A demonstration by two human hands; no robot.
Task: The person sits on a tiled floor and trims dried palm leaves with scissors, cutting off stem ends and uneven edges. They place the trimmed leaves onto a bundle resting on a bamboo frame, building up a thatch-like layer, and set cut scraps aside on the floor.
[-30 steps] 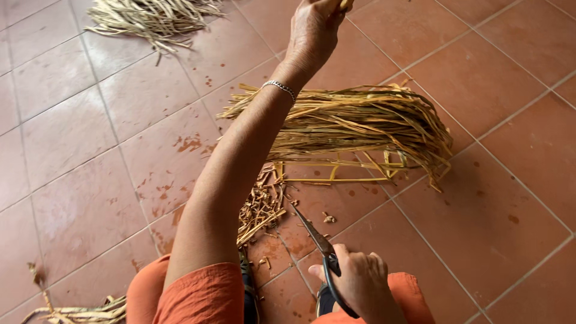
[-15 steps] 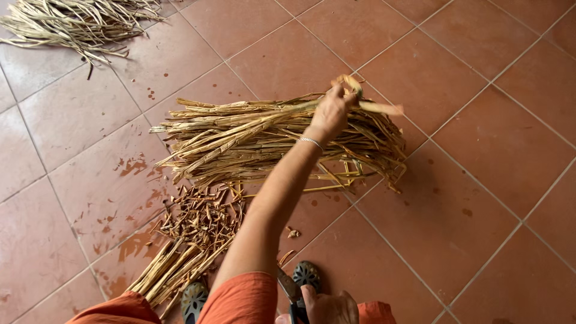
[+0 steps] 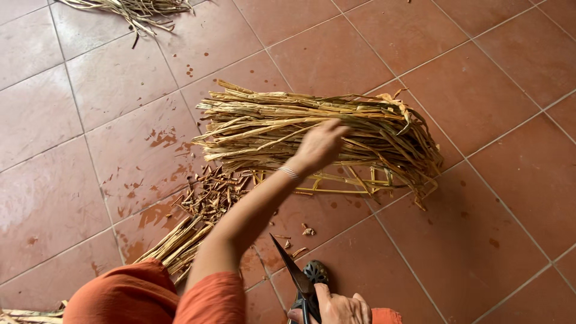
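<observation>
Straw (image 3: 312, 135), dry and flat-stranded, lies in one thick bundle across the terracotta floor (image 3: 492, 108), its strands running left to right and bent over at the right end. I see my left hand (image 3: 321, 146) stretched out over the middle of that bundle, fingers curled down onto the top strands; whether it actually grips any I cannot tell. A thin silver bracelet (image 3: 290, 173) circles that wrist. My right hand (image 3: 336, 309) sits at the bottom edge, closed round the handles of dark scissors (image 3: 297, 279), whose pointed blades are together and aim up-left. The two hands are well apart.

Under the bundle's near side shows a frame (image 3: 354, 183) of thin yellow sticks. Left of my arm, one smaller sheaf (image 3: 180, 240) of cut stalks slants toward my orange sleeve (image 3: 204, 300), with short brown offcuts (image 3: 210, 189) scattered around its upper end. A second loose pile (image 3: 135, 9) of strands lies at the top edge, well away.

Floor tiles are smooth, square, reddish, with pale grout lines and damp-looking patches. Open tile spreads widely to the right and upper left.
</observation>
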